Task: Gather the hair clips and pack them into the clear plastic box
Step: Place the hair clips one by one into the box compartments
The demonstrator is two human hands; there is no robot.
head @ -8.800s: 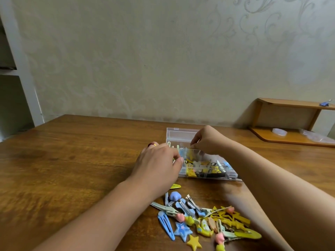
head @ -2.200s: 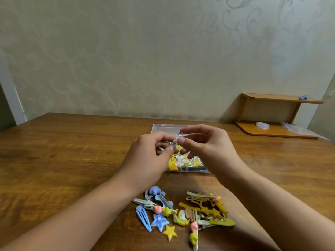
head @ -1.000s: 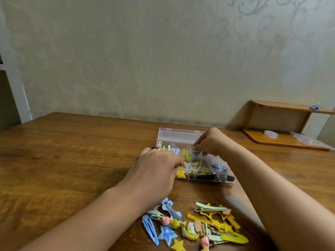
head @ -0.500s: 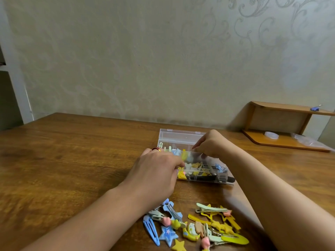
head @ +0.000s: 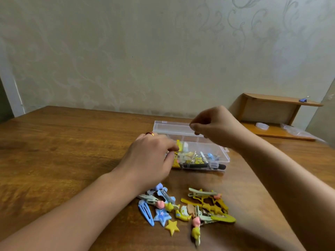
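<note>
The box sits open on the bench, its lid laid back on the far side, and it is the landmark for everything else here. Part of the job looks done: a mix of yellow, white, blue and black clips already lies inside the box, mostly in its near half, with one dark clip poking past the near right corner. The far compartments look emptier, though the clear walls make that hard to read.

A good share is left. A loose pile of clips lies on the bench just in front of the box, nearer the person: a long blue snap clip, a blue star, a yellow star, several yellow and green bar clips, and some with pink or tan charms. I judge the task roughly at its middle, with a dozen or more still to move.

The left hand rests at the left end of the box with its fingers curled toward the edge; whether they pinch a clip or just steady the box, I cannot tell. The right hand hovers above the far right part of the box, fingers loosely curled with thumb and fingertips close together; nothing clearly shows between them.

A wooden shelf stands well to the right of the box.
</note>
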